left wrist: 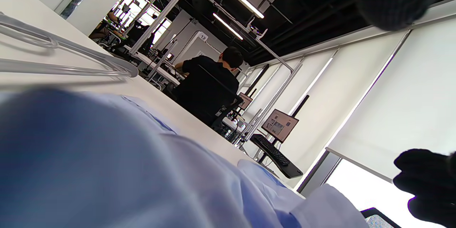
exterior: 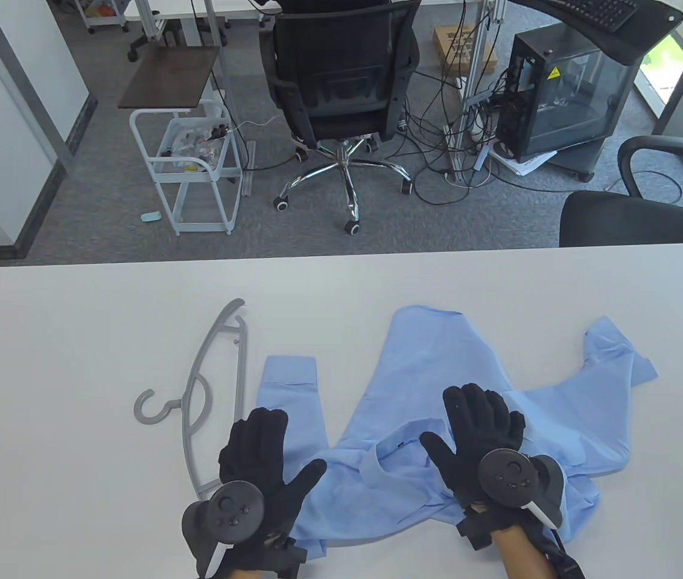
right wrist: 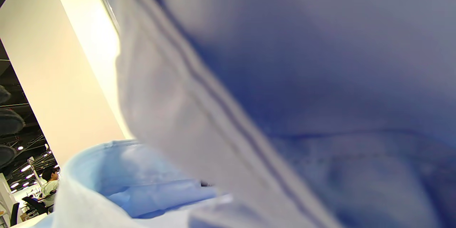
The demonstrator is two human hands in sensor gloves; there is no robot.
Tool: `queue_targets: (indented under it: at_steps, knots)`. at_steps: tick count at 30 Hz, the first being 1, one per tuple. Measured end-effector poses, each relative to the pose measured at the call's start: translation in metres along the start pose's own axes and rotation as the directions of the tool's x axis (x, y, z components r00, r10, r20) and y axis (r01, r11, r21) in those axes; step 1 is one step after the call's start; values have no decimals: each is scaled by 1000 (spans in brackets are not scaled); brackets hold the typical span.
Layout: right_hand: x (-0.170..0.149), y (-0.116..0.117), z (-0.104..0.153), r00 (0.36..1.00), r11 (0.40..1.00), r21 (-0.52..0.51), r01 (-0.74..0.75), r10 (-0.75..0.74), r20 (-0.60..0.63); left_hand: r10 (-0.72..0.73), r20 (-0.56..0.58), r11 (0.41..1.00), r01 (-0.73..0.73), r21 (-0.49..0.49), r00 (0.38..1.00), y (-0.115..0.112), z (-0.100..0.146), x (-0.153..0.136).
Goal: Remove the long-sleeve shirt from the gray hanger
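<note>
A light-blue long-sleeve shirt (exterior: pixel 438 386) lies crumpled on the white table (exterior: pixel 76 338), off the hanger. The gray hanger (exterior: pixel 212 386) lies flat to the shirt's left, beside one sleeve (exterior: pixel 287 392). My left hand (exterior: pixel 260 449) is spread flat, fingers open, over the sleeve's edge next to the hanger. My right hand (exterior: pixel 477 428) is spread flat on the shirt near its collar. Neither hand grips anything. The left wrist view shows the hanger (left wrist: pixel 71 57) beyond blurred shirt cloth (left wrist: pixel 107 156). The right wrist view is filled with shirt cloth (right wrist: pixel 285 96).
The table's far edge (exterior: pixel 341 256) runs across the middle of the table view. Behind it stand an office chair (exterior: pixel 341 90), a white trolley (exterior: pixel 190 169), a computer case (exterior: pixel 565 96) and a second chair (exterior: pixel 643 217) at the right.
</note>
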State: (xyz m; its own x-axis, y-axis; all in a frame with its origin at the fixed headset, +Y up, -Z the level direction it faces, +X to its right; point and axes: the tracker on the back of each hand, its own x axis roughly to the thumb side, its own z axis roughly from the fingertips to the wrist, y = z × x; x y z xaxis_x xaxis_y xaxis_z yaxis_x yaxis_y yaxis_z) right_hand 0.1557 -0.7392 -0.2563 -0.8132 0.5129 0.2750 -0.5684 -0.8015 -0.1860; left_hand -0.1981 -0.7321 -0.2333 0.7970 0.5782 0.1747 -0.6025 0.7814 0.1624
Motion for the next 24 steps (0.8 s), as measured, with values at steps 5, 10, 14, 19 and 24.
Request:
queue_targets:
  at_steps: [5, 10, 14, 19, 24]
  knots:
    - [0, 0, 0, 1000, 1000, 8, 9, -9, 6, 0, 3, 1000, 0, -5, 1000, 0, 0, 1]
    - [1, 4, -4, 1000, 999, 38, -10, 11, -11, 5, -1, 1000, -5, -7, 1000, 1, -1, 0]
    - [5, 5, -7, 1000, 998, 58, -10, 11, -6, 2, -3, 1000, -2, -21, 1000, -1, -1, 1]
    - [15, 0, -2, 999, 999, 39, -25, 24, 35, 8, -6, 1000, -8, -26, 1000, -1, -1, 1]
    - [17, -1, 0, 999, 1000, 28, 14, -15, 48, 18, -14, 999, -19, -26, 1000, -1, -2, 0]
